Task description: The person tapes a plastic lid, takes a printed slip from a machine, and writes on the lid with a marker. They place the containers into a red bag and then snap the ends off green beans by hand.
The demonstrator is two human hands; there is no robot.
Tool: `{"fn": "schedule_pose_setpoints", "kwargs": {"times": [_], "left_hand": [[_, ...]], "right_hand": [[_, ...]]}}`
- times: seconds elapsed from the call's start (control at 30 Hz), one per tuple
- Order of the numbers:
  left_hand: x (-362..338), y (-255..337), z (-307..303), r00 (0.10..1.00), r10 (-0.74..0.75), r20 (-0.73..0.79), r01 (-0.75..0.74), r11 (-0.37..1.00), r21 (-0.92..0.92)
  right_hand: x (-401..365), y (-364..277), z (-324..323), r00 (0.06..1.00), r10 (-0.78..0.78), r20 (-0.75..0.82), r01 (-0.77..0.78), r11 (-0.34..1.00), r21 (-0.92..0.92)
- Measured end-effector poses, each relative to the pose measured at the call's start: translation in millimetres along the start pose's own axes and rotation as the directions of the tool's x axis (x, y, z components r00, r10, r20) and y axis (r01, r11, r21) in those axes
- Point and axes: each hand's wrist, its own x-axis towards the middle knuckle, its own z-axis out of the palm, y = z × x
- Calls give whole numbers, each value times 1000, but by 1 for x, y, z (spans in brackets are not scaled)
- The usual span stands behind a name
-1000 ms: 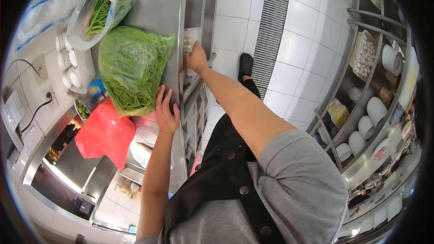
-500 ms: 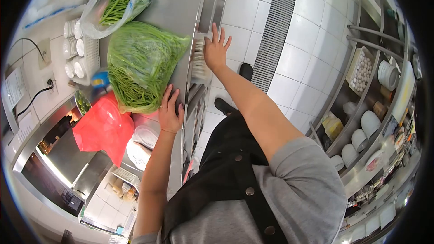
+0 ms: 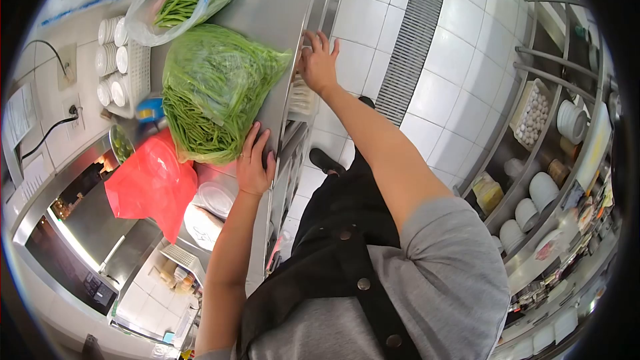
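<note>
On the steel counter lies a large green plastic bag of long green beans [image 3: 223, 93]. My left hand [image 3: 253, 165] rests palm down by the bag's lower right corner, fingers stretched and fingertips close against it. Out past the counter's front edge, my right hand [image 3: 319, 65] hovers with fingers apart and slightly bent, its fingertips near the edge. Below it, a pale container with whitish items [image 3: 301, 99] sits on a lower shelf, partly hidden by the hand and the counter. A clear bag of cut green beans [image 3: 183, 0] lies open further up.
A red plastic bag [image 3: 152, 180] and white lidded containers [image 3: 215, 199] lie near my left forearm. Along the wall stands a white basket [image 3: 139, 70] beside stacked small dishes [image 3: 107, 59]. To the right, a shelf [image 3: 503, 190] holds bowls across the tiled floor.
My right hand has drawn back from over the lower container toward the counter edge, its fingers now more bent. My left hand stays beside the bean bag. The view has shifted slightly.
</note>
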Motion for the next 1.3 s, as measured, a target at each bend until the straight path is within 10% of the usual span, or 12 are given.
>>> {"fn": "schedule_pose_setpoints", "kwargs": {"times": [0.13, 0.27, 0.33, 0.5, 0.63, 0.83, 1.03, 1.1, 1.17, 1.3], "left_hand": [[-1, 0, -1, 1000, -16, 6, 16, 1000, -6], [1, 1, -1, 1000, -8, 5, 8, 1000, -2], [1, 0, -1, 1000, 4, -7, -5, 1000, -4], [0, 5, -4, 999, -27, -16, 28, 999, 22], [1, 6, -9, 999, -43, -19, 44, 998, 33], [-5, 2, -11, 998, -42, -45, 38, 996, -76], [-12, -2, -22, 999, -18, -32, 11, 975, -221], [-18, -2, -27, 1000, -20, -22, 13, 966, -258], [-29, -6, -12, 993, 45, -106, -77, 940, -331], [-86, 28, -141, 975, -146, -169, 3, 765, -644]], "right_hand": [[-26, 2, -23, 951, 306, -50, -238, 823, 515], [-62, 59, -53, 718, 626, 305, -592, 318, 741], [-82, 75, -51, 550, 628, 550, -623, -130, 771], [-114, 61, 35, 435, 612, 661, -463, -477, 747], [-77, -8, 83, 57, 926, 372, -673, -239, 700], [-45, -47, 51, 409, 430, 805, -605, -533, 591], [-73, 60, -10, 496, 680, 540, -777, 71, 625], [-93, 76, -71, 646, 636, 422, -752, 435, 496], [-119, 62, -135, 903, 422, 75, -408, 791, 457], [-134, -91, -278, 940, 99, 327, -287, 748, 599]]}}
